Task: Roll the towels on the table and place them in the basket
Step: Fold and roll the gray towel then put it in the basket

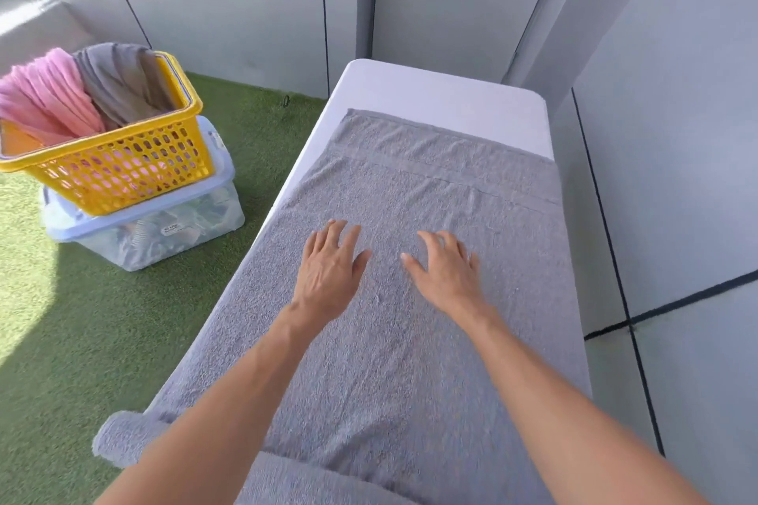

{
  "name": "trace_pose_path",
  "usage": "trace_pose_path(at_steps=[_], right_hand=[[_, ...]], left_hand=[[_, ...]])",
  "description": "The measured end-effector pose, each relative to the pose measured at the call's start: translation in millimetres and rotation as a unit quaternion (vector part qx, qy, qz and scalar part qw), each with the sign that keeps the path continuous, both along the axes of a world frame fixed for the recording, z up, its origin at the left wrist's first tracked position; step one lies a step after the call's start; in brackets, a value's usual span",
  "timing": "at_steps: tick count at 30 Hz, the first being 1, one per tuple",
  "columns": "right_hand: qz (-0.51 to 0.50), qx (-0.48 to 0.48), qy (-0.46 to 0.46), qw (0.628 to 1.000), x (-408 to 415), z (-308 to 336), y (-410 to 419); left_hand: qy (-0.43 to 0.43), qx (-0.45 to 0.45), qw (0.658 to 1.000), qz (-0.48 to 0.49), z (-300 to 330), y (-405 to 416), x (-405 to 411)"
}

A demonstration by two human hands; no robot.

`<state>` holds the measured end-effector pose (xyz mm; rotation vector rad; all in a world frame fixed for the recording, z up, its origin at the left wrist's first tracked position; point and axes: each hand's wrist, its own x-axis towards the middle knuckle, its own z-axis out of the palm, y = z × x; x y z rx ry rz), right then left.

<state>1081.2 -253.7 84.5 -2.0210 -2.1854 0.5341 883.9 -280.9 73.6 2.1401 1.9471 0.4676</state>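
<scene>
Fingers are spread and laid flat on the grey towel (410,184) by the left hand (330,273) and the right hand (445,273), side by side. The towel is spread along the white table (443,94). At ten o'clock, on the grass, the yellow basket (123,172) is set on a clear box (164,234), with pink and grey towels inside.
</scene>
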Motion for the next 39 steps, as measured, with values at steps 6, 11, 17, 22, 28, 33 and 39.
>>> trace_pose_path(at_steps=[6,11,17,22,28,33,39], right_hand=[[-0.010,0.015,-0.033,0.999,-11.5,-26.9,108.5],[-0.034,0.034,-0.054,0.997,-6.8,-53.3,209.3],[-0.084,0.026,-0.094,0.992,1.4,-85.8,299.2],[-0.109,0.055,-0.108,0.987,-17.5,-106.3,322.5],[-0.098,0.052,-0.111,0.988,-54.1,-107.3,331.6],[-0.064,0.067,-0.094,0.991,-104.3,-108.4,336.9],[-0.055,0.082,-0.041,0.994,-123.8,-99.7,327.9]], left_hand=[[0.030,0.000,0.999,-0.025,-22.0,107.6,-4.9],[0.028,0.004,0.999,-0.040,-55.9,209.0,-4.6],[0.022,0.001,0.999,-0.045,-89.3,294.3,-7.6],[0.042,0.008,0.998,-0.039,-103.4,322.5,-22.0],[0.046,-0.001,0.999,-0.014,-103.7,331.4,-58.6],[0.029,-0.036,0.998,0.034,-101.7,329.2,-102.9],[0.046,-0.010,0.997,0.054,-92.0,312.4,-108.8]])
